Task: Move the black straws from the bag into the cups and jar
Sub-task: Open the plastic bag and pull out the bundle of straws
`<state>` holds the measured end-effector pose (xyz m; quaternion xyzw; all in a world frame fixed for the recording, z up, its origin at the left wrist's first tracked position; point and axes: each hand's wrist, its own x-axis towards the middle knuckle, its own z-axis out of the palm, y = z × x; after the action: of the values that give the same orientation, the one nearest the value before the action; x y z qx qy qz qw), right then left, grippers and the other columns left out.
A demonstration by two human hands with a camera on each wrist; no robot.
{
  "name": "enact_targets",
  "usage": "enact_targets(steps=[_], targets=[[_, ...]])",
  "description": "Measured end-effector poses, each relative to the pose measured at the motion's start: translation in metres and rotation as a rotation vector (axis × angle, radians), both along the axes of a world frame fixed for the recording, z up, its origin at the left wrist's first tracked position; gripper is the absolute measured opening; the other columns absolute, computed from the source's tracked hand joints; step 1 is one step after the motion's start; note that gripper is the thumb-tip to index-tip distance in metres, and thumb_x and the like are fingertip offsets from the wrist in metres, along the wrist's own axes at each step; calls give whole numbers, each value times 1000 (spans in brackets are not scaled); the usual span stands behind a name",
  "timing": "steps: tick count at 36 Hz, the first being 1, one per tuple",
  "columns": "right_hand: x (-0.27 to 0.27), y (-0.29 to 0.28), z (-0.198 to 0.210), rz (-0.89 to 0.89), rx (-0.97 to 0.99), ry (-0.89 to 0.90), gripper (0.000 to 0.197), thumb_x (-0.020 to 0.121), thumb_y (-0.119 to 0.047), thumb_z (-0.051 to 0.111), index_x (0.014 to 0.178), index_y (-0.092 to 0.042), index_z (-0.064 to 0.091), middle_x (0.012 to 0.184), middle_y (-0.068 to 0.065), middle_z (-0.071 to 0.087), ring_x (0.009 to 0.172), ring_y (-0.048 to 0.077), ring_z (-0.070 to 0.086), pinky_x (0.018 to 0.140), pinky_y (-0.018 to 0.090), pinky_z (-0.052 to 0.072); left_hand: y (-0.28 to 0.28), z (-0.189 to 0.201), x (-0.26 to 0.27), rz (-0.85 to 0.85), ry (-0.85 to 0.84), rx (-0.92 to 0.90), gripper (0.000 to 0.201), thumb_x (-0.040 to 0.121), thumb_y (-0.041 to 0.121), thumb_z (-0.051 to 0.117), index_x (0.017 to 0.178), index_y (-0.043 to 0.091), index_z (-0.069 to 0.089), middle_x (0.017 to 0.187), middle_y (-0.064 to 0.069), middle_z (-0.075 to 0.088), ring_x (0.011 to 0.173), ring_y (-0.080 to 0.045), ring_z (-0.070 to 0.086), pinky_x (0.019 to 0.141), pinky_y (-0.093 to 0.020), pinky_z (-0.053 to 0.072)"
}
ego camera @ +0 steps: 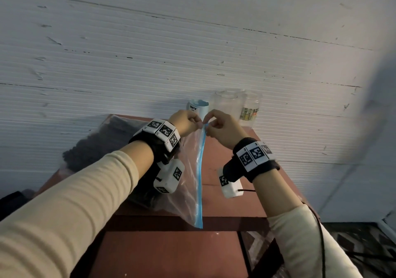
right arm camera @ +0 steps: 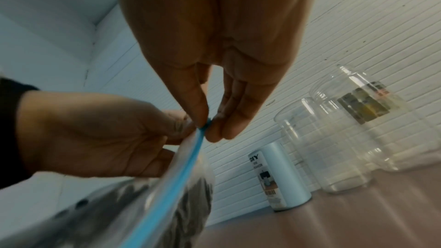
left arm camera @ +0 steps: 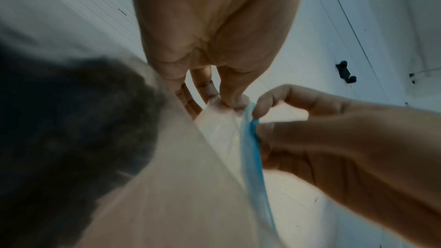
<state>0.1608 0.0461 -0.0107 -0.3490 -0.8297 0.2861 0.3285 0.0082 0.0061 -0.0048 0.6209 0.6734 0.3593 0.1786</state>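
At the far left we see the black straws (ego camera: 90, 149) massed inside the clear bag (ego camera: 188, 159), which lies across the reddish table (ego camera: 171, 252) with its mouth end lifted. Our left hand (ego camera: 186, 121) pinches the top corner of the bag just beside the blue zip strip (ego camera: 199, 183), thumb and fingertips pressed onto the plastic. Touching it, our right hand (ego camera: 221, 130) pinches the same end of the strip from the other side. Behind the hands, against the white ribbed wall (ego camera: 150, 41), stand a pale blue cup (ego camera: 198, 108) printed "DIY", then a clear cup (ego camera: 227, 104), then the labelled clear jar (ego camera: 250, 111).
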Motion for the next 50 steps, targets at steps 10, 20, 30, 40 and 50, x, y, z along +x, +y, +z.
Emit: enact_targets(steps=[10, 20, 30, 40, 50], targets=[[7, -27, -13, 159, -42, -250, 12, 87, -2, 57, 92, -12, 64, 70, -6, 61, 66, 9, 60, 81, 35, 54, -1, 18, -20, 180, -143, 82, 11, 91, 20, 65, 80, 20, 65, 67, 1, 60, 65, -20, 57, 74, -33, 55], [16, -21, -20, 57, 15, -83, 19, 82, -5, 65, 82, -24, 67, 74, -4, 63, 70, 11, 59, 79, 30, 52, -31, 3, 2, 136, -161, 4, 28, 89, 25, 68, 115, 16, 64, 112, -10, 68, 89, -22, 67, 86, -31, 53], [19, -30, -19, 41, 28, -28, 24, 81, -8, 64, 79, -33, 67, 74, -7, 63, 73, 16, 62, 80, 37, 54, -45, -6, 19, -55, -385, -150, 19, 91, 19, 65, 106, 30, 62, 117, -15, 61, 94, -36, 68, 80, -46, 58], [22, -38, -15, 96, -30, -111, 21, 81, -6, 63, 81, -27, 66, 71, -5, 64, 67, 11, 61, 81, 39, 55, -39, -4, 14, -42, -498, -167, 22, 78, -6, 74, 86, 13, 64, 91, -21, 69, 79, -32, 72, 75, -37, 61], [20, -48, -5, 239, -225, -208, 10, 84, -2, 67, 93, -6, 71, 85, 23, 71, 69, 20, 67, 72, 32, 59, -30, 4, -2, 131, -447, 12, 20, 78, -4, 75, 78, 14, 67, 78, -9, 67, 61, -15, 66, 58, -22, 59]])
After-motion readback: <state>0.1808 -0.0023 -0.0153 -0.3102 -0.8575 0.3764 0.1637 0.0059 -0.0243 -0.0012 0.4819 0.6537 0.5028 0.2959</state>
